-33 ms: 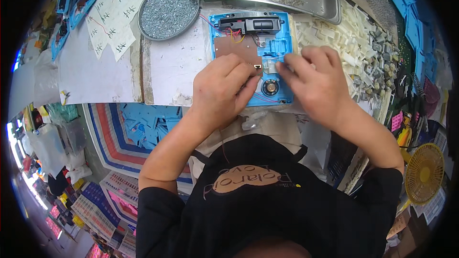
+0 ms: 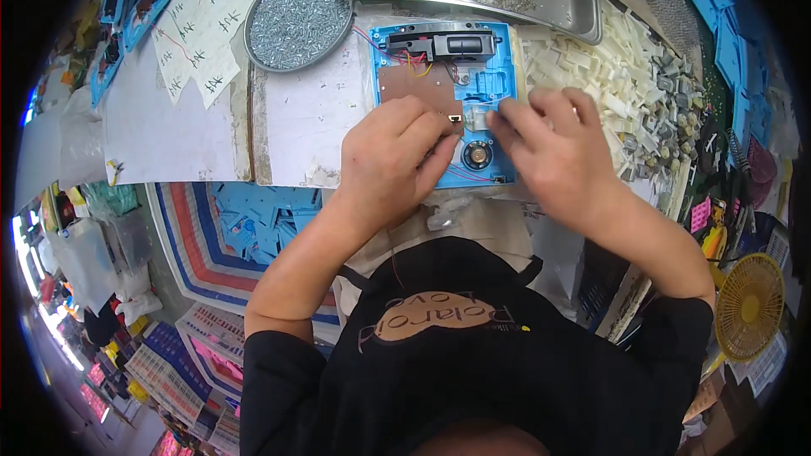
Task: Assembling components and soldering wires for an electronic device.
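A blue plastic housing (image 2: pixel 443 101) is laid open on the white counter (image 2: pixel 304 118), between the two hands. A brown circuit board (image 2: pixel 414 84), a black module (image 2: pixel 448 44) with red wires and a small round speaker (image 2: pixel 477 154) are already seated in it; the middle section seems to be what is left. The left hand (image 2: pixel 393 156) is curled, its fingertips pinched at a small part by the board. The right hand (image 2: pixel 549 148) is bent over the housing's right side, fingertips pressed there; what it holds cannot be told.
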The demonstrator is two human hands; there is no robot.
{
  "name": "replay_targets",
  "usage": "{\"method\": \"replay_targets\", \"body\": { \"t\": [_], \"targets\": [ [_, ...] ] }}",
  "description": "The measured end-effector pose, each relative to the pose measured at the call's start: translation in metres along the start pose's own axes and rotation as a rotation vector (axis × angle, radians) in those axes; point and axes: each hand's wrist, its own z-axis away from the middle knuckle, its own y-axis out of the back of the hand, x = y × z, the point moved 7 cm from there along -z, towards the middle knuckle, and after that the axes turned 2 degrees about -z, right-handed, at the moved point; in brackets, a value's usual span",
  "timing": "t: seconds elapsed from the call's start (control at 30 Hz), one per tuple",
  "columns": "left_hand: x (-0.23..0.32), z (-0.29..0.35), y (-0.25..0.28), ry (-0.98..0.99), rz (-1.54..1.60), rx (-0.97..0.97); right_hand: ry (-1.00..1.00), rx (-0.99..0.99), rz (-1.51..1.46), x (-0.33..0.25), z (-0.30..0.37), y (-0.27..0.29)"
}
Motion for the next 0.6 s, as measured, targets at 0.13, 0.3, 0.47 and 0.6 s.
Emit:
{"method": "replay_targets", "body": {
  "t": [0.13,0.3,0.47,0.6],
  "targets": [
    [-0.001,0.0,0.0,0.025,0.026,-0.01,-0.103,-0.059,-0.073,0.002,0.001,0.005],
    [0.007,-0.001,0.005,0.03,0.041,-0.095,-0.278,0.175,-0.341,0.049,0.032,0.03],
    [0.016,-0.009,-0.003,-0.043,-0.047,-0.237,-0.569,0.17,-0.11,0.116,0.086,0.04],
    [0.018,-0.011,-0.005,-0.082,-0.108,-0.312,-0.644,-0.008,-0.085,0.13,0.091,0.043]
  ]
}}
